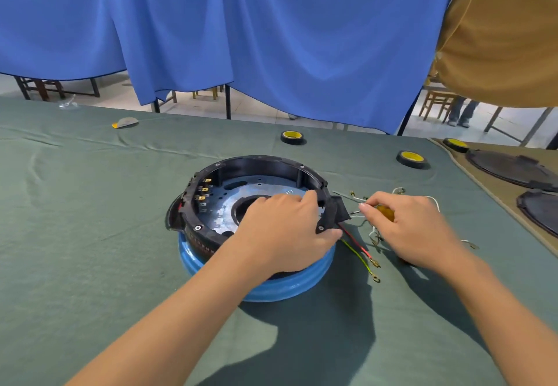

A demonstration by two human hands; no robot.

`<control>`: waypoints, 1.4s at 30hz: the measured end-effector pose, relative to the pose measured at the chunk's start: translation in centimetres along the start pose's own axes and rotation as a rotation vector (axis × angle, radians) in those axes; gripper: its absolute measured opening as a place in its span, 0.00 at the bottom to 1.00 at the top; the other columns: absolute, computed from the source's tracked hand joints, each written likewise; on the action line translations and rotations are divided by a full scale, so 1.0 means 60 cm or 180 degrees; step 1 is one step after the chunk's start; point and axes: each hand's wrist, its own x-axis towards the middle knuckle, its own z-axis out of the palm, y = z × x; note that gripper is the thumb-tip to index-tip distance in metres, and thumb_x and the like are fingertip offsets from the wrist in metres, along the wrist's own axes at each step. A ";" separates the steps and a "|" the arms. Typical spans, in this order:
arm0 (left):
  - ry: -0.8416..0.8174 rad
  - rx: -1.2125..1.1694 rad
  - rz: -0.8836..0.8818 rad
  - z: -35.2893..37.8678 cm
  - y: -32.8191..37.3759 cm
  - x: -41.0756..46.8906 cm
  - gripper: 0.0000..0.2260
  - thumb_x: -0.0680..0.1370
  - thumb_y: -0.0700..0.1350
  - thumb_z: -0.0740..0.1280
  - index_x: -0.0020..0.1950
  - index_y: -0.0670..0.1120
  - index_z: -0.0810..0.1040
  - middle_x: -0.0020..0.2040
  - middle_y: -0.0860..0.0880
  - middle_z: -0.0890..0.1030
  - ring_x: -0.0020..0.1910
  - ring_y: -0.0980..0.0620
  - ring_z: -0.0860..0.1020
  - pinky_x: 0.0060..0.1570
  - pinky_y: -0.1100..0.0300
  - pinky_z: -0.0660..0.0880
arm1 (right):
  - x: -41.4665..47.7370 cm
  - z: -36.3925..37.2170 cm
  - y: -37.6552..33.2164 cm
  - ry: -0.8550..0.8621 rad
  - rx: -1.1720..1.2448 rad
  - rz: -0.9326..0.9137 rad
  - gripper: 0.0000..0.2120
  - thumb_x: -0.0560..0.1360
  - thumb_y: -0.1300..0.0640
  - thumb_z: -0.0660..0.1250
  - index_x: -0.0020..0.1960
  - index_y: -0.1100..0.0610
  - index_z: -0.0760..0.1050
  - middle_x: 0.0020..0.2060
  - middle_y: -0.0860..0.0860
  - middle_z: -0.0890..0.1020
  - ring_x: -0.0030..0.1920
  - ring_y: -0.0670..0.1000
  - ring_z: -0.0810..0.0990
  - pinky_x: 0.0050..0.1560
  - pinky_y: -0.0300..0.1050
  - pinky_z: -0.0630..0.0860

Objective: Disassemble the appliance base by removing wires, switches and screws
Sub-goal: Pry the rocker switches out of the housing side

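The round appliance base [259, 165], black plastic on a blue lower ring, lies upside down at the middle of the green table. Its metal plate and several brass terminals [203, 193] show inside. My left hand [283, 228] grips the base's right rim beside a black bracket [336, 212]. My right hand [413, 228] lies on the cloth just right of the base and holds a screwdriver with an amber handle [386, 212]. A red wire [356, 242] and a green-yellow wire [360, 260] trail out from under the rim. Loose white wires [398, 190] lie by my right hand.
Three rolls of black tape with yellow cores stand behind the base [292, 137], [411, 158], [455, 144]. Two dark round covers [513, 169] lie on a brown mat at the right. Blue curtains hang behind the table. A person in a tan shirt [507, 32] stands far right.
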 end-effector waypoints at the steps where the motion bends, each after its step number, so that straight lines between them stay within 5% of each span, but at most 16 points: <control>1: -0.0070 -0.0009 0.0057 -0.002 -0.007 -0.001 0.21 0.77 0.66 0.56 0.55 0.48 0.68 0.52 0.50 0.79 0.53 0.45 0.75 0.42 0.53 0.61 | -0.003 0.001 0.001 -0.0004 -0.0012 -0.0002 0.14 0.78 0.41 0.58 0.44 0.45 0.78 0.34 0.44 0.80 0.41 0.53 0.77 0.44 0.51 0.76; 6: -0.0422 -0.0148 0.0219 -0.021 -0.048 -0.013 0.25 0.77 0.65 0.57 0.68 0.51 0.67 0.56 0.52 0.79 0.57 0.45 0.75 0.55 0.50 0.71 | -0.008 0.007 -0.010 -0.0194 0.0112 -0.0016 0.15 0.77 0.39 0.58 0.45 0.46 0.80 0.38 0.45 0.82 0.44 0.54 0.79 0.46 0.51 0.76; 11: -0.0561 -0.0042 0.0323 -0.037 -0.092 -0.021 0.31 0.76 0.67 0.58 0.77 0.59 0.59 0.68 0.53 0.75 0.68 0.51 0.69 0.63 0.56 0.66 | -0.013 0.016 -0.033 -0.0260 0.0190 -0.0226 0.12 0.78 0.41 0.60 0.46 0.45 0.79 0.38 0.43 0.82 0.44 0.52 0.78 0.46 0.51 0.76; 20: -0.0706 -0.0629 0.0057 -0.046 -0.094 -0.007 0.38 0.67 0.76 0.51 0.73 0.61 0.64 0.63 0.61 0.77 0.64 0.55 0.72 0.62 0.53 0.70 | -0.018 0.032 -0.047 -0.0171 0.0191 -0.0450 0.15 0.77 0.39 0.55 0.49 0.45 0.77 0.38 0.45 0.80 0.42 0.50 0.76 0.41 0.48 0.74; 28: -0.0749 -0.0990 -0.0118 -0.025 -0.089 0.007 0.34 0.73 0.72 0.53 0.75 0.57 0.64 0.67 0.55 0.75 0.65 0.53 0.72 0.65 0.50 0.69 | -0.020 0.034 -0.061 -0.0039 -0.0045 -0.0517 0.15 0.79 0.42 0.56 0.47 0.48 0.77 0.35 0.45 0.77 0.38 0.51 0.76 0.36 0.46 0.69; 42: -0.0991 -0.1113 -0.0116 -0.028 -0.089 0.012 0.30 0.77 0.68 0.54 0.75 0.56 0.62 0.65 0.56 0.75 0.62 0.53 0.72 0.64 0.52 0.68 | -0.031 0.050 -0.076 0.0270 -0.0032 -0.0291 0.14 0.79 0.43 0.57 0.45 0.49 0.76 0.35 0.46 0.80 0.40 0.55 0.78 0.37 0.50 0.74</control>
